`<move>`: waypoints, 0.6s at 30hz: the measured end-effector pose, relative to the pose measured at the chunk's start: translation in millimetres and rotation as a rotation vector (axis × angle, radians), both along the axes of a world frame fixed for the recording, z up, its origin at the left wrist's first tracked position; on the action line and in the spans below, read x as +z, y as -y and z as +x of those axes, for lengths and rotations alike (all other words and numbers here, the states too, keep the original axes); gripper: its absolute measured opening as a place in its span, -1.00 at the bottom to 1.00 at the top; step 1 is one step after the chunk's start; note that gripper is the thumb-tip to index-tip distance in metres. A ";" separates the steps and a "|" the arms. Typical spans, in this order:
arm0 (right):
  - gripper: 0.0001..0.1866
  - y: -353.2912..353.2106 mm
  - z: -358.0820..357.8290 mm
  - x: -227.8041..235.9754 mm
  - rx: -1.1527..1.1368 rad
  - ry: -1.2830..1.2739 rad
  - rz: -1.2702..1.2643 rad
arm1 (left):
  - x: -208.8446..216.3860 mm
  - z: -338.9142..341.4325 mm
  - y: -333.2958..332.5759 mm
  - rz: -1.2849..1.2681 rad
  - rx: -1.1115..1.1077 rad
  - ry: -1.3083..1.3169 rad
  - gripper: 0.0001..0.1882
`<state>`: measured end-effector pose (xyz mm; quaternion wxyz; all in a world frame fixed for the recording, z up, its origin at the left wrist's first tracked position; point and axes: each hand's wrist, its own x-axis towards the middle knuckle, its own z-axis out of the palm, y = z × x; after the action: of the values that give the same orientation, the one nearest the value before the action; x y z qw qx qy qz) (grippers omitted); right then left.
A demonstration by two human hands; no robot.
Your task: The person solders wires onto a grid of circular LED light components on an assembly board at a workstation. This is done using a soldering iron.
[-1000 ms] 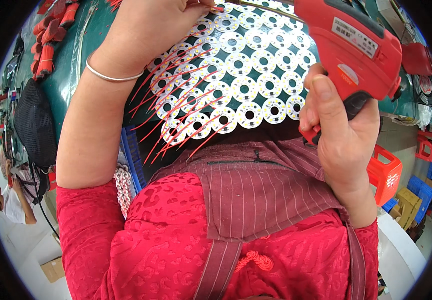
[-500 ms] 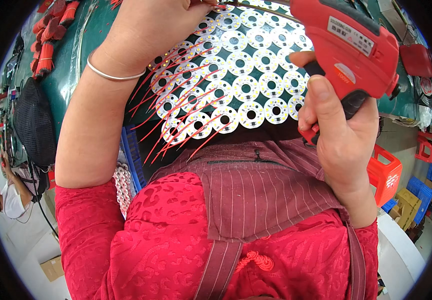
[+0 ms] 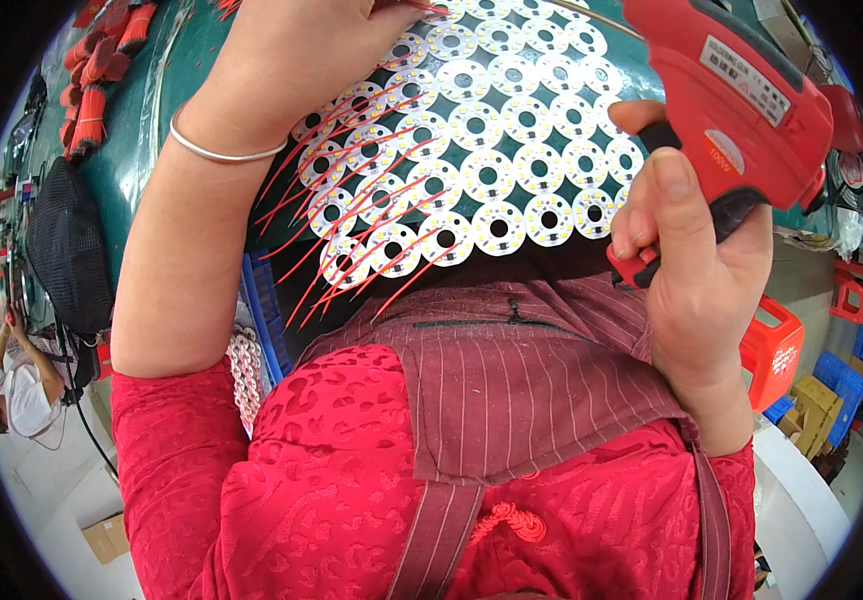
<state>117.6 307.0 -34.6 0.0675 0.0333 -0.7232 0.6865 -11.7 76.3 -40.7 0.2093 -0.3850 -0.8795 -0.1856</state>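
My right hand point(image 3: 697, 235) is wrapped round the handle of a red and black soldering gun point(image 3: 717, 115). The gun's thin metal rod point(image 3: 602, 20) reaches to the upper left, and its tip is past the top edge. At the top, my left hand point(image 3: 337, 45) pinches a red wire point(image 3: 436, 9) over the far part of the boards, its fingertips partly cut off. Below both hands lie rows of round white LED boards point(image 3: 487, 175), each with a centre hole. Several boards on the left have red wires point(image 3: 352, 215) trailing toward me.
Bundles of red wire point(image 3: 90, 115) lie on the green table point(image 3: 137, 185) at the far left, beyond a black mesh bag point(image 3: 70, 245). A blue crate point(image 3: 267, 315) sits below the table edge. At right stand a red stool point(image 3: 772, 350) and blue bins point(image 3: 837, 385). Another person point(image 3: 27, 395) is at far left.
My right hand has drawn the soldering gun to the right, its rod moving away from my left fingertips. The left hand has barely moved and keeps its pinch.
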 end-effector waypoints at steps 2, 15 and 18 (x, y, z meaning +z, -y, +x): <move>-0.75 -0.8 1.9 1.7 0.007 0.000 0.004 | 0.7 0.1 -0.6 0.017 -0.002 0.022 -0.97; -0.71 -11.7 11.7 -2.9 0.025 0.021 -0.012 | 15.4 9.0 -2.5 0.153 -0.009 -0.124 -0.92; -0.70 -14.2 12.3 -4.9 0.023 0.015 -0.018 | 24.0 20.3 -13.3 0.133 -0.017 -0.247 -0.89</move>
<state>129.9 321.2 -39.5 0.0542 0.0359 -0.7171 0.6939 8.6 89.5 -16.7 0.3395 -0.3976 -0.8294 -0.1966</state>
